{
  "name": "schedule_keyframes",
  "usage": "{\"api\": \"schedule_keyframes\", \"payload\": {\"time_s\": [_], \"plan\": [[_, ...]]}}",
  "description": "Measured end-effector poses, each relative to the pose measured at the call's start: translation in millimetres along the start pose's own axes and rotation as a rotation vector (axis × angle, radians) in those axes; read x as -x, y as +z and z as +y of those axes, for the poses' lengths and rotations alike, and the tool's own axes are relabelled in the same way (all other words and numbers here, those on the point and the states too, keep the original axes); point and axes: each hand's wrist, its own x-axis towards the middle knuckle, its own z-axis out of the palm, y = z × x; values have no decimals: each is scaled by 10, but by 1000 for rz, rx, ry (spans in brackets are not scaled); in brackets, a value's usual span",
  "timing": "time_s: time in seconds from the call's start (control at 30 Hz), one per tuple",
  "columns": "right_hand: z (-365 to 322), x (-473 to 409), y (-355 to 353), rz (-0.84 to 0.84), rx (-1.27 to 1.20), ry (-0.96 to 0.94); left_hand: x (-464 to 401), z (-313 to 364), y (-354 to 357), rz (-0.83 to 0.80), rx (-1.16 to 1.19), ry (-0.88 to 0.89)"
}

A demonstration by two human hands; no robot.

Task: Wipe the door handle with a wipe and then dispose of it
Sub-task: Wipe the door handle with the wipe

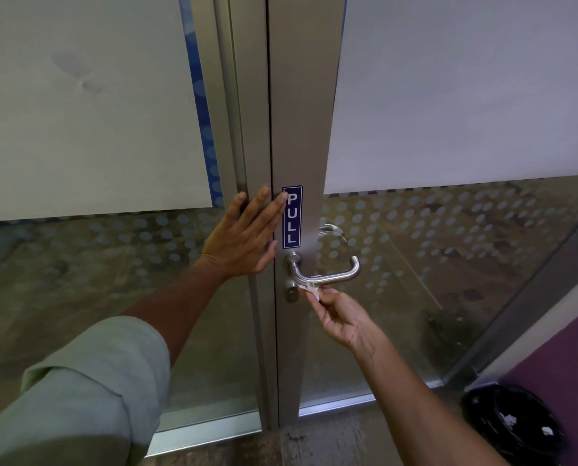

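Observation:
A brushed-metal lever door handle [339, 275] sticks out from the grey metal door frame [306, 129], below a blue PULL sign [291, 216]. My right hand [343, 319] pinches a small crumpled white wipe [312, 289] between its fingertips and presses it against the underside of the handle, near the handle's base. My left hand [245, 235] lies flat, fingers spread, on the door frame just left of the sign and holds nothing. A lock cylinder [292, 292] sits under the handle's base.
Frosted glass panels with a dotted pattern flank the frame on both sides. A black bin [513, 425] lined with a bag and holding white scraps stands on the floor at the lower right, beside a purple wall [563, 351].

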Motion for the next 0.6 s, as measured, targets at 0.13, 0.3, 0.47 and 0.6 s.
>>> {"api": "schedule_keyframes", "payload": {"time_s": [0.13, 0.3, 0.47, 0.6], "plan": [[-216, 50, -55, 33, 60, -1, -2, 3, 4, -3, -22, -1], [-447, 87, -125, 65, 61, -14, 4, 12, 19, -6, -32, -5], [-562, 137, -118, 104, 91, -12, 10, 9, 32, -17, -39, -15], [-648, 172, -104, 135, 130, -19, 10, 12, 27, -22, -42, -16]]}}
